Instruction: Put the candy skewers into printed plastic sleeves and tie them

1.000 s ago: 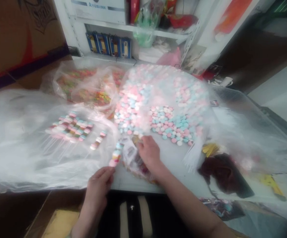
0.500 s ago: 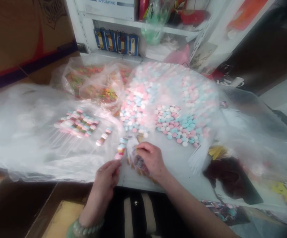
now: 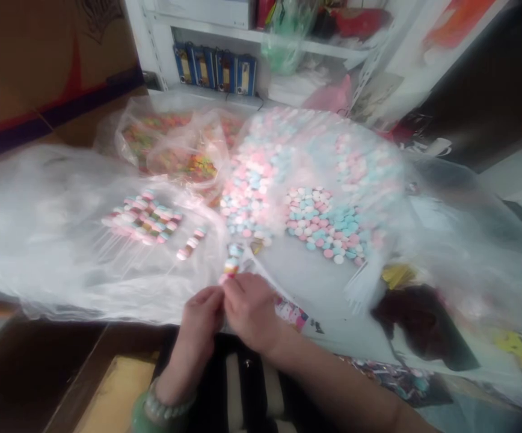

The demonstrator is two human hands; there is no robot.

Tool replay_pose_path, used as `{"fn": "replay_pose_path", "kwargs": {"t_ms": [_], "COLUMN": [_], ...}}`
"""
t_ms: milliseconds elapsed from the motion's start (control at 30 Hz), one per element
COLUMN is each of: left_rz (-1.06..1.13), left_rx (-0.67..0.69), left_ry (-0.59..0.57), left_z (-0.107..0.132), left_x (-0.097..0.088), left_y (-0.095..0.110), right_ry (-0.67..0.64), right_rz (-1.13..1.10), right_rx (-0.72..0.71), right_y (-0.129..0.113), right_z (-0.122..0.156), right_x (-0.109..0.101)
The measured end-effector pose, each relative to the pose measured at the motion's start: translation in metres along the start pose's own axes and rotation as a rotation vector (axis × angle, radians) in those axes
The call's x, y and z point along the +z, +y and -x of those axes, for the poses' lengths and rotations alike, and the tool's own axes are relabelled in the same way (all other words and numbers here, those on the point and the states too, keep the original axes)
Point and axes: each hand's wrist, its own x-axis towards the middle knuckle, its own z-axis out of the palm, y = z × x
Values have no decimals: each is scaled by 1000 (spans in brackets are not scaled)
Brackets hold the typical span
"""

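My left hand (image 3: 202, 310), with a green and pale bead bracelet at the wrist, grips a stick of stacked pastel candy discs (image 3: 233, 267). My right hand (image 3: 249, 313) touches the left at the candy's base and pinches a clear plastic wrapper (image 3: 265, 276). Its printed pink-and-white part (image 3: 291, 316) lies on the pale table (image 3: 319, 288). Above my hands, loose pink, blue and white candy discs (image 3: 324, 225) are heaped. Finished candy sticks (image 3: 141, 219) lie in rows on clear film to the left. The stick's lower end is hidden by my fingers.
A large clear bag of pastel discs (image 3: 315, 150) and a bag of multicoloured candy (image 3: 171, 150) lie behind. Clear plastic sheeting (image 3: 39, 240) spreads left. A dark brown item (image 3: 423, 328) sits right. Shelves with blue boxes (image 3: 211, 69) stand beyond the table.
My right hand has moved left to meet my left hand at the candy stick. The printed wrapper has unfolded and now shows lower right of my hands, with clear film running upward.
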Motion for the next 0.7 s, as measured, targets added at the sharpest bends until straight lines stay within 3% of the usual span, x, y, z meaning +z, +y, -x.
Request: {"fn": "replay_pose_path", "kwargs": {"t_ms": [133, 367, 500, 700], "left_rz": [103, 93, 32, -24], "left_rx": [-35, 7, -3, 37], "left_ry": [-37, -16, -72, -85], "left_z": [5, 5, 8, 7], "left_x": [1, -3, -5, -11], "left_y": [-2, 1, 1, -9], "right_ry": [23, -63, -55, -198], "right_rz": [19, -480, -456, -517], "right_rx": [-123, 193, 186, 263], "right_y": [-5, 0, -2, 4], "right_z": [3, 8, 8, 9], "right_x": [1, 4, 0, 3]}}
